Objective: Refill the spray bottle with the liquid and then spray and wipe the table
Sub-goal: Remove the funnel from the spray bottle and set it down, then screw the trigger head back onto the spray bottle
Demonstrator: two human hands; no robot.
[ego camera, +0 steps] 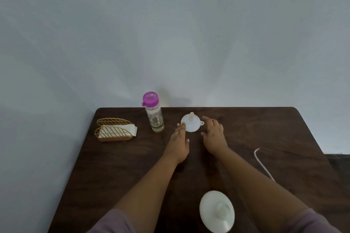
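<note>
A clear bottle [155, 117] with a purple cap stands near the table's back edge, a little liquid at its bottom. To its right a white funnel [191, 123] lies upside down, spout up. My left hand [179, 142] reaches to the funnel's left rim with straight fingers, fingertips touching it. My right hand [214, 135] hovers at the funnel's right side, fingers relaxed and spread. Close to me a white rounded object [216, 212] stands at the front edge; it looks like the spray bottle seen from above.
A gold wire napkin holder [113, 130] with white tissues sits at the back left of the dark wooden table [265, 134]. A white cable [262, 162] lies on the right. A pale wall stands right behind the table.
</note>
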